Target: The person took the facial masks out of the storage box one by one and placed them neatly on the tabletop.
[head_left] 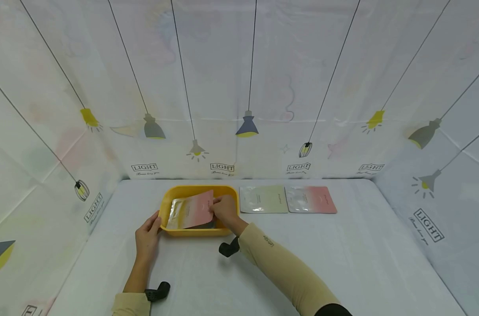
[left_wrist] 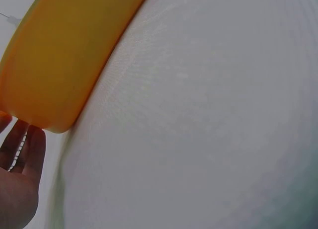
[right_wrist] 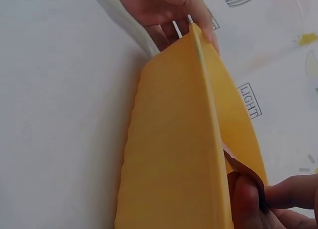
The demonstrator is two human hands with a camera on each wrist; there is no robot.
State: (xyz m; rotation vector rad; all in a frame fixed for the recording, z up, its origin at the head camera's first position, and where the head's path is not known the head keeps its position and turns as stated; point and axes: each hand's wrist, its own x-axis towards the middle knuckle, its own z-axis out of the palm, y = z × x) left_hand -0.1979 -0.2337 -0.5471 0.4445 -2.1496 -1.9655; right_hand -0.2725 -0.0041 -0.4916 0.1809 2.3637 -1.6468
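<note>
A yellow plastic basin [head_left: 199, 233] stands on the white table, its long side facing me. My left hand [head_left: 147, 237] holds its left end, thumb over the rim and fingers against the outer wall, as the right wrist view shows. Inside the basin, my right hand [head_left: 225, 210] pinches the right edge of a pink-and-silver sheet mask packet [head_left: 201, 206] between thumb and fingers. That packet is tilted, its right side raised. A darker packet [head_left: 208, 224] shows partly beneath it, mostly hidden. In the right wrist view the basin wall [right_wrist: 169, 129] covers most of the packet.
To the right of the basin, a pale green packet [head_left: 263, 199] and a second pink packet [head_left: 311, 199] lie flat side by side near the table's back edge. White cloth printed with lamps [head_left: 247, 125] hangs behind and at both sides.
</note>
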